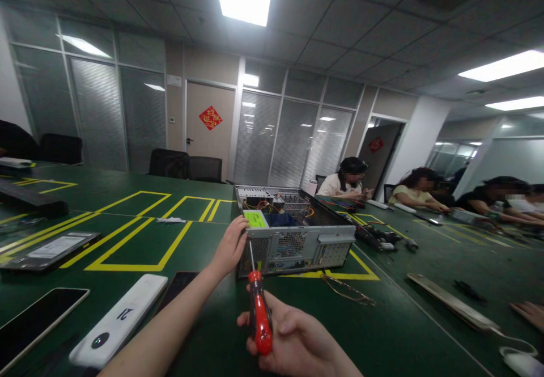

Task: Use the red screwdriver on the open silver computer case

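Observation:
A computer case [312,246] lies open-topped on the green table, its metal back panel facing me. In its near left corner sits a power supply [255,220] with a bright yellow-green label. My left hand [232,245] is closed at that corner, fingers bent against the power supply's edge; some fingertips are hidden. Low in front of the case, my right hand [293,329] grips a red and black screwdriver [260,320]. The screwdriver's shaft points up and away, its tip at the left part of the back panel. Whether the tip sits in a screw I cannot make out.
Left of my arm lie a white device marked 21 [121,317], a phone [40,317] and a hard drive [53,250]. To the right are glasses [348,289], a power strip [453,300] and dark cables [378,235]. Several people sit along the far right side.

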A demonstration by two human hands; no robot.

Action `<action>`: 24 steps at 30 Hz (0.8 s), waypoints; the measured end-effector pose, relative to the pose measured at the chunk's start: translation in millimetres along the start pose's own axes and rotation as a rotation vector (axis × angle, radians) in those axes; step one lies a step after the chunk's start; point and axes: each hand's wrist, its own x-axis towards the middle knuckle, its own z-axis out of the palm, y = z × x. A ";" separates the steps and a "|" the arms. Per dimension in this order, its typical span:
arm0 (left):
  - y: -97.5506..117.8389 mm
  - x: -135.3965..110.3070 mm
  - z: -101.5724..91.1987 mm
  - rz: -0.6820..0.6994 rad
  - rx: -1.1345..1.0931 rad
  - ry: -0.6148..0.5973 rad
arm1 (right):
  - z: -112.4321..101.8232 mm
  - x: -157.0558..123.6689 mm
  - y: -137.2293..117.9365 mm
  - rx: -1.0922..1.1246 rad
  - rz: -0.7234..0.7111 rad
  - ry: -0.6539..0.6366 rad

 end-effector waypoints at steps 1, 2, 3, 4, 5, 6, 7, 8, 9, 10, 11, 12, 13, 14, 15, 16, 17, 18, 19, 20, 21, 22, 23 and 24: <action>-0.2 -0.1 0.0 0.001 0.003 0.000 | -0.2 0.2 0.3 -0.035 -0.001 -0.014; -0.4 -0.2 0.0 0.001 0.004 0.000 | -0.9 0.7 1.1 -0.064 -0.003 -0.021; -0.6 -0.2 0.0 0.001 0.005 0.001 | -2.1 1.2 2.1 -0.084 -0.010 -0.019; -0.7 -0.2 0.1 0.000 0.004 0.000 | -3.6 1.8 3.3 -0.092 -0.022 -0.012; -0.9 -0.2 0.1 -0.002 0.002 -0.003 | -5.3 2.2 4.4 -0.087 -0.039 -0.005; -1.1 -0.3 0.2 -0.003 0.000 -0.006 | -7.0 2.5 5.5 -0.069 -0.056 0.003; -1.2 -0.3 0.2 -0.005 -0.002 -0.008 | -8.6 2.6 6.5 -0.042 -0.071 0.014; -1.3 -0.4 0.2 -0.007 -0.002 -0.011 | -10.0 2.7 7.4 -0.007 -0.084 0.027; -1.3 -0.4 0.2 -0.009 -0.002 -0.013 | -11.3 2.6 8.1 0.031 -0.091 0.045; -1.2 -0.5 0.1 -0.010 -0.002 -0.015 | -12.3 2.6 8.8 0.069 -0.094 0.068; -1.2 -0.5 0.1 -0.011 -0.001 -0.016 | -13.1 2.5 9.4 0.097 -0.093 0.103; -1.1 -0.5 0.1 -0.012 -0.001 -0.016 | -13.8 2.4 9.9 0.115 -0.086 0.146; -1.1 -0.5 0.0 -0.012 -0.001 -0.018 | -14.2 2.2 10.4 0.122 -0.078 0.188; -1.0 -0.5 0.0 -0.012 -0.001 -0.018 | -14.4 1.9 10.6 0.121 -0.069 0.222; -1.0 -0.6 -0.1 -0.011 -0.001 -0.018 | -14.3 1.5 10.5 0.114 -0.062 0.244; -1.0 -0.6 -0.2 -0.010 -0.002 -0.018 | -13.8 0.9 10.1 0.107 -0.060 0.250; -0.9 -0.6 -0.4 -0.010 -0.004 -0.017 | -12.9 0.2 9.2 0.105 -0.063 0.242; -0.7 -0.6 -0.6 -0.010 -0.005 -0.018 | -11.6 -0.6 8.0 0.107 -0.070 0.221; -0.5 -0.7 -0.8 -0.010 -0.006 -0.018 | -10.1 -1.2 6.5 0.109 -0.075 0.194; -0.2 -0.6 -1.0 -0.011 -0.006 -0.017 | -8.5 -1.7 5.0 0.109 -0.072 0.164; 0.1 -0.6 -1.2 -0.011 -0.006 -0.017 | -6.8 -2.0 3.5 0.102 -0.064 0.133; 0.3 -0.6 -1.4 -0.010 -0.005 -0.016 | -5.3 -2.1 2.2 0.085 -0.054 0.101; 0.5 -0.5 -1.5 -0.007 -0.005 -0.013 | -4.1 -1.9 1.4 0.061 -0.043 0.072; 0.5 -0.5 -1.4 -0.005 -0.005 -0.010 | -3.2 -1.4 1.0 0.034 -0.032 0.047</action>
